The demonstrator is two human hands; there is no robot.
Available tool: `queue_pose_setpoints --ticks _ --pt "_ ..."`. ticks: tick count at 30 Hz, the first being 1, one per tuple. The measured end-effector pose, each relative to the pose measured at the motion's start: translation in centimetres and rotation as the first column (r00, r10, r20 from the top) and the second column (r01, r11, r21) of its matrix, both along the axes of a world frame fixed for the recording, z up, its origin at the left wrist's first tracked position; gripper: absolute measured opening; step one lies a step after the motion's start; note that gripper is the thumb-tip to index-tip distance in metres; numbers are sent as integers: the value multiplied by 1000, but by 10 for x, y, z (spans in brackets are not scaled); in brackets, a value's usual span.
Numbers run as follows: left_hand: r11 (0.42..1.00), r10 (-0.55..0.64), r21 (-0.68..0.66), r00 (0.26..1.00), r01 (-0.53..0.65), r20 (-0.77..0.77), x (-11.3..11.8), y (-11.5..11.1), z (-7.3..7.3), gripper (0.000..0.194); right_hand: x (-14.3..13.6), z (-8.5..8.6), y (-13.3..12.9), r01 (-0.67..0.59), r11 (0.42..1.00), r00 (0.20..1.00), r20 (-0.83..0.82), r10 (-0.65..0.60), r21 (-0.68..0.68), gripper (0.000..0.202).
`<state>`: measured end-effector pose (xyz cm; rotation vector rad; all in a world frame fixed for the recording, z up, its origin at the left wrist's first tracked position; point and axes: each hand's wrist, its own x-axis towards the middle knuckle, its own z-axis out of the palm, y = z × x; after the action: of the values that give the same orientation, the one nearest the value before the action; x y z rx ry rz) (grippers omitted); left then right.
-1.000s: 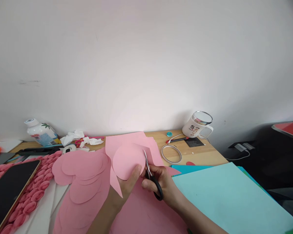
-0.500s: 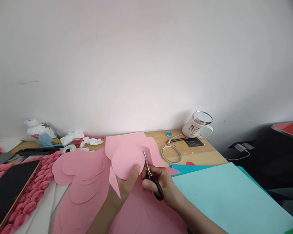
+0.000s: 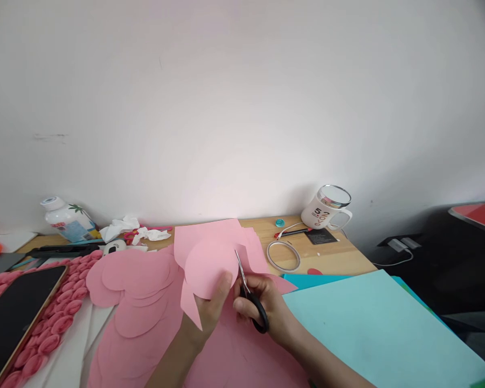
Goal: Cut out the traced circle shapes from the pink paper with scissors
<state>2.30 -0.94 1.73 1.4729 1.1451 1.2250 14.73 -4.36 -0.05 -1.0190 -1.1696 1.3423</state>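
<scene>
My left hand (image 3: 210,307) grips a piece of pink paper (image 3: 210,267) with a rounded outline, its thumb lying on the front face. A pointed offcut strip (image 3: 191,307) hangs from the paper's lower left side. In my right hand (image 3: 262,299) is a pair of scissors (image 3: 254,304) with black handles, fingers wrapped in the loops. The blades point up and lie against the paper's right edge. Overlapping pink paper circles (image 3: 141,315) are piled to the left of my left hand. Larger pink sheets (image 3: 255,253) lie behind and under my hands.
Light blue sheets (image 3: 359,318) cover the right side. Towards the wall are a white mug (image 3: 323,210), a tape roll (image 3: 283,256), a black card (image 3: 320,236) and a white bottle (image 3: 70,221). A phone (image 3: 20,307) rests on a pink braided mat (image 3: 59,323) at left.
The scissors and my right hand have shifted very slightly left along the paper's edge. The hanging strip has swung a little to the right. My left hand keeps its hold.
</scene>
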Motion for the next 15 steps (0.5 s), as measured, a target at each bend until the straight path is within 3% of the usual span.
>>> queue_pose_setpoints --ticks 7,15 --pt "998 -12 -60 1000 11 -20 -1 -1 4 23 0 2 0 -7 1000 1000 -17 7 -15 35" --pt "991 -87 -92 995 92 51 -1 -2 5 28 3 -1 2 9 998 997 -78 -4 67 36"
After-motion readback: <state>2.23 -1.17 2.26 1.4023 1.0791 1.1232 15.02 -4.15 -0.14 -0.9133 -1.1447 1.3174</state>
